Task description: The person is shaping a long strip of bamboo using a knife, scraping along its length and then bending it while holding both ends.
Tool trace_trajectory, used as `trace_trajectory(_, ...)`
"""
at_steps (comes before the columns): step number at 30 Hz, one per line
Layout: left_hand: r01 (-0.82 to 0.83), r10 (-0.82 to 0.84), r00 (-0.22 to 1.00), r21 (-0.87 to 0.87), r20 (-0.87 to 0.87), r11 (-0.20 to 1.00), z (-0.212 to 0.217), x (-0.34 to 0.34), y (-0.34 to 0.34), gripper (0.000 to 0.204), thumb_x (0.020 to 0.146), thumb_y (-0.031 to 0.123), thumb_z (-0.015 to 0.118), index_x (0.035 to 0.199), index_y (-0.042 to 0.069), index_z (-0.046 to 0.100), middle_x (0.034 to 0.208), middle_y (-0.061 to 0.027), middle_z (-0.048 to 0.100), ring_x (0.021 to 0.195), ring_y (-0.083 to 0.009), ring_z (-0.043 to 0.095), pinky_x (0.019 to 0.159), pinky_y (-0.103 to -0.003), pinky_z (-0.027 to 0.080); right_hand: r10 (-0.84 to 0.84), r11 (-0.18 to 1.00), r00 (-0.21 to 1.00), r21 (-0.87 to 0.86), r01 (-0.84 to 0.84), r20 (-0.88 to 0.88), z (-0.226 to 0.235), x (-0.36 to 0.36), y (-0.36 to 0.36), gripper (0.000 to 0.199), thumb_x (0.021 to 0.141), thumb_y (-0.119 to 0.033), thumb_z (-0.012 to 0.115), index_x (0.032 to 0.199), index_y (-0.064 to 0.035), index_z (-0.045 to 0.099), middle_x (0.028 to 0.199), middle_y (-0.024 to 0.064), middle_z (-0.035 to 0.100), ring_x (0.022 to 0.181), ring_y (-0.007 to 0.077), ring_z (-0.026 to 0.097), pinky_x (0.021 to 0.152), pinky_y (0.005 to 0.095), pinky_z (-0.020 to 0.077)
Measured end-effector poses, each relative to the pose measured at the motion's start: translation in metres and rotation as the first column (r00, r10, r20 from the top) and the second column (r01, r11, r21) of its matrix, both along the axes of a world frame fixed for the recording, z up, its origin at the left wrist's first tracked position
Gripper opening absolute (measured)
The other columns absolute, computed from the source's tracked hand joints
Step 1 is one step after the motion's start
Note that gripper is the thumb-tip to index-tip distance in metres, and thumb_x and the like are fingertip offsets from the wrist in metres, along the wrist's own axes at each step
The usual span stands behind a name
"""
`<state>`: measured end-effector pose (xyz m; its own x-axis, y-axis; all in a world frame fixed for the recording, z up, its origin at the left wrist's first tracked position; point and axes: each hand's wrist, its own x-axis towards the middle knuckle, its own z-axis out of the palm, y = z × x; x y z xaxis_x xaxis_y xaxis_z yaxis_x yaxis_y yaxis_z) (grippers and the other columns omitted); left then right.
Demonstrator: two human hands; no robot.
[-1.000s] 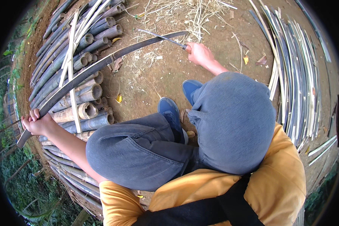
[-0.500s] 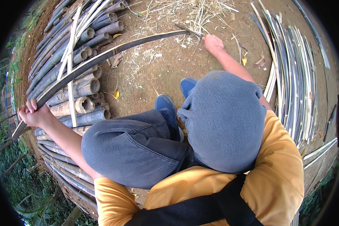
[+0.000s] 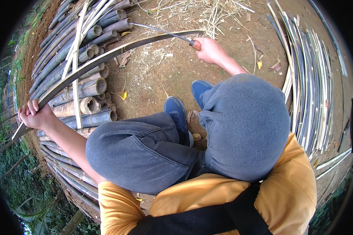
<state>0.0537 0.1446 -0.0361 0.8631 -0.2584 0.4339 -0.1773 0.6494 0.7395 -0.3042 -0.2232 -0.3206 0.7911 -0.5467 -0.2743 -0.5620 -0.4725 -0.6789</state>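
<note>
My left hand (image 3: pixel 36 115), at the far left, is closed round the near end of a long, curved bamboo strip (image 3: pixel 66 81). From there the strip arches over the bamboo poles and out above the dirt, its far end beyond my right hand. A knife with a wooden handle (image 3: pixel 195 44) and a long thin blade is gripped in my right hand (image 3: pixel 211 51). The blade points left and crosses the strip near its far end; whether the two touch I cannot tell. My bent knees in grey trousers lie between my arms.
Stacked bamboo poles (image 3: pixel 88 105) lie at left, with pale split strips (image 3: pixel 75 58) across them. Thin shavings (image 3: pixel 208 15) litter the dirt ahead. A bundle of long strips (image 3: pixel 312 90) lies at right. My blue shoes (image 3: pixel 174 107) stand on the ground, with green plants (image 3: pixel 15 180) at lower left.
My right hand has moved left and a little nearer with the knife, and more of the blade shows. My left hand keeps its hold on the bamboo strip. The view has shifted slightly.
</note>
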Motion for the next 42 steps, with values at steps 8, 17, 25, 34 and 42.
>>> trace_trajectory(8,-0.259,0.257,0.965,0.040,0.056,0.965,-0.006,-0.004,-0.011,0.013,0.090,0.003,0.043,0.084,0.013,0.050,0.065,0.0002,0.031,0.046,-0.0103,0.034,0.039,-0.022,0.031,-0.193,0.980,0.949,-0.099,0.173,-0.249,-0.028,0.004,-0.014,0.024,0.101,-0.027,0.049,0.115,-0.0130,0.063,0.100,0.0098,0.067,0.093,0.0234,0.067,0.081,0.0418,0.0526)
trace_trajectory(17,-0.309,0.307,0.950,0.043,0.050,0.950,0.004,-0.027,-0.026,0.014,0.089,0.005,0.045,0.078,0.013,0.050,0.057,0.0033,0.035,0.042,-0.0097,0.033,0.038,-0.023,0.029,-0.136,0.991,0.982,-0.026,0.134,-0.132,-0.002,0.017,0.022,0.017,0.097,-0.019,0.052,0.107,-0.0103,0.062,0.095,0.0161,0.067,0.090,0.0319,0.066,0.077,0.0473,0.0503)
trace_trajectory(25,-0.170,0.169,0.984,0.016,0.057,0.985,0.003,-0.019,-0.017,0.015,0.090,0.006,0.044,0.078,0.014,0.049,0.061,0.0035,0.039,0.043,-0.0083,0.034,0.036,-0.021,0.028,-0.379,0.922,0.892,-0.017,0.387,-0.245,-0.043,-0.016,-0.029,0.019,0.098,-0.024,0.055,0.108,-0.0098,0.063,0.097,0.0122,0.069,0.090,0.0269,0.068,0.079,0.0450,0.0517)
trace_trajectory(34,-0.260,0.259,0.965,0.029,0.048,0.965,0.006,-0.032,-0.027,0.016,0.090,0.004,0.045,0.078,0.013,0.050,0.057,0.0040,0.036,0.043,-0.0077,0.035,0.037,-0.021,0.028,-0.353,0.934,0.917,-0.015,0.357,-0.184,-0.059,-0.023,0.007,0.017,0.095,-0.022,0.055,0.106,-0.0119,0.062,0.101,0.0150,0.070,0.100,0.0348,0.067,0.086,0.0477,0.0505)
trace_trajectory(42,-0.094,0.094,0.994,0.009,0.064,0.995,0.002,-0.017,-0.014,0.016,0.087,0.004,0.045,0.073,0.012,0.049,0.053,0.0052,0.040,0.039,-0.0067,0.035,0.036,-0.020,0.029,-0.323,0.946,0.906,-0.118,0.302,-0.272,-0.056,-0.022,-0.024,0.025,0.097,-0.026,0.053,0.116,-0.0111,0.063,0.104,0.0162,0.070,0.101,0.0352,0.067,0.089,0.0482,0.0516)
